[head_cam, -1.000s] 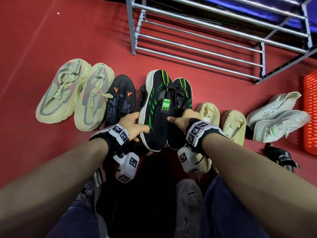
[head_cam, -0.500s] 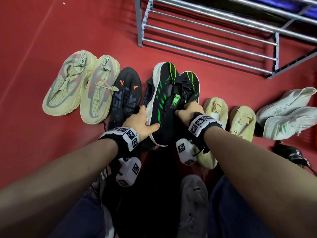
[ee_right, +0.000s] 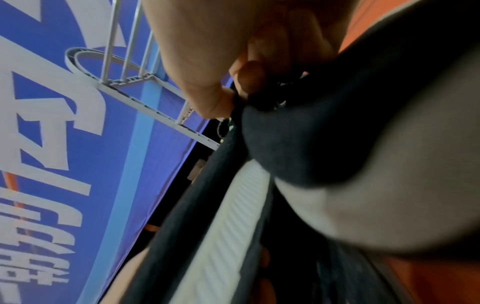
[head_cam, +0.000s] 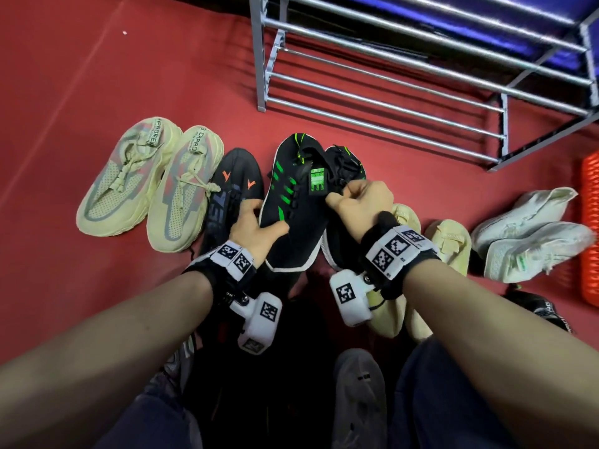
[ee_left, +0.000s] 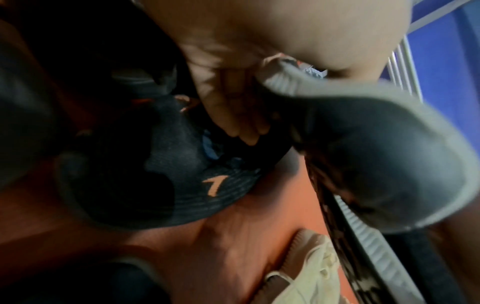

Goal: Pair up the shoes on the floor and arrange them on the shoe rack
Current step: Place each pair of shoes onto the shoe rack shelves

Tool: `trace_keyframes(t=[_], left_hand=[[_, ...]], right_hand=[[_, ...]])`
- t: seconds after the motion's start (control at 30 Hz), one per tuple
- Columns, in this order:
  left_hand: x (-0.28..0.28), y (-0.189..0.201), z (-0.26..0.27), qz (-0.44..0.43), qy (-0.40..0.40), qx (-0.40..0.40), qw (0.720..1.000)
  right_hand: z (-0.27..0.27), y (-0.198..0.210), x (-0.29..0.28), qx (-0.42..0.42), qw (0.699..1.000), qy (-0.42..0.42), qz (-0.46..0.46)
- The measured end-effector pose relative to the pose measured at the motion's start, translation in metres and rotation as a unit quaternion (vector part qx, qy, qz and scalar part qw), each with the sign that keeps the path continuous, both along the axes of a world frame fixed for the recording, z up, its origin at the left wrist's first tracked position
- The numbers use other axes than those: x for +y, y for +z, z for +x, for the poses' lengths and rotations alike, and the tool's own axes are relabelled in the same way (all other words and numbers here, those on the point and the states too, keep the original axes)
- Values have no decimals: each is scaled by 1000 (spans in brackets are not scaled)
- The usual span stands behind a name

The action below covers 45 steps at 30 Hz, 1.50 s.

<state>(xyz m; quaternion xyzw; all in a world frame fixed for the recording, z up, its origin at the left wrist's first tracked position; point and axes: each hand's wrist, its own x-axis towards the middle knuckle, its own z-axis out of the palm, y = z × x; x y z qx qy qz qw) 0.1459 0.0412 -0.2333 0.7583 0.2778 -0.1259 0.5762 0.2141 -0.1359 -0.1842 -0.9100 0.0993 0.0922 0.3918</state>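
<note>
Two black shoes with green stripes are held side by side above the red floor. My left hand (head_cam: 256, 230) grips the heel side of the left black-green shoe (head_cam: 291, 202), thumb over its upper; its sole (ee_left: 389, 174) shows in the left wrist view. My right hand (head_cam: 356, 202) pinches the tongue and collar of the right black-green shoe (head_cam: 343, 163), whose heel (ee_right: 337, 144) fills the right wrist view. The grey metal shoe rack (head_cam: 421, 76) stands beyond them with bare bars.
On the floor lie a pale yellow laced pair (head_cam: 152, 186), a black shoe with orange marks (head_cam: 233, 192), a cream pair (head_cam: 450, 241), a white pair (head_cam: 531, 234) and more dark shoes near my knees. An orange crate (head_cam: 590, 228) stands at right.
Both hands have lifted the two black-green shoes forward, toward the rack. The view has drawn closer to the rack. The right hand now closes higher on the shoe's collar.
</note>
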Motion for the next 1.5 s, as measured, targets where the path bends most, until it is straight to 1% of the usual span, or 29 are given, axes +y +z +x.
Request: trace_keyframes(t=[0.07, 0.17, 0.3, 0.4, 0.47, 0.53, 0.63, 0.7, 0.83, 0.97, 1.07, 1.13, 1.17, 1.23, 1.27, 1.3, 1.33, 1.37, 1.4, 1.43, 1.5], left_hand=[[-3, 2, 7, -34, 8, -15, 999], [-8, 6, 19, -88, 17, -31, 995], [-5, 20, 43, -108, 10, -58, 992], [3, 27, 65, -107, -2, -76, 991], [8, 30, 80, -106, -3, -80, 991], [15, 32, 96, -106, 17, -80, 991], [33, 37, 116, -146, 46, -75, 985], [44, 40, 125, -170, 46, -77, 981], [53, 33, 142, -163, 49, -82, 982], [47, 21, 173, -129, 65, -82, 986], [42, 9, 201, -109, 103, -60, 987], [42, -1, 209, -81, 124, -13, 989], [42, -8, 207, -85, 129, 24, 988], [41, -14, 196, -157, 112, 105, 976], [39, -16, 189, -196, 101, 129, 967], [38, -19, 183, -217, 93, 140, 962], [38, -23, 178, -217, 89, 137, 962], [39, -25, 174, -210, 83, 128, 966], [42, -24, 171, -201, 72, 122, 969], [43, -25, 171, -196, 59, 122, 971], [45, -23, 170, -204, 42, 125, 970]], right_hand=[[9, 9, -2, -15, 1000, -1, -19], [30, 22, -5, -16, 999, 8, -50], [54, 36, -2, -31, 997, 8, -77], [64, 40, 0, -33, 995, 3, -90], [74, 41, 2, -35, 995, 5, -91], [86, 42, 10, -51, 995, 11, -84], [100, 41, 26, -81, 995, 8, -64], [102, 40, 32, -99, 993, 8, -58], [114, 43, 40, -123, 989, 52, -69], [164, 28, 43, -115, 984, 74, -115], [194, 7, 44, -82, 980, 99, -152], [198, -6, 45, -70, 977, 118, -160], [198, -12, 43, -68, 978, 121, -157], [191, -24, 37, -55, 976, 136, -160], [188, -31, 32, -35, 976, 144, -158], [185, -42, 25, -6, 980, 141, -142], [181, -49, 18, 24, 986, 125, -103], [177, -53, 13, 41, 994, 88, -46], [174, -55, 7, 37, 998, 40, -14], [171, -54, 1, 25, 1000, -10, -5], [164, -48, -9, 22, 995, -97, -32]])
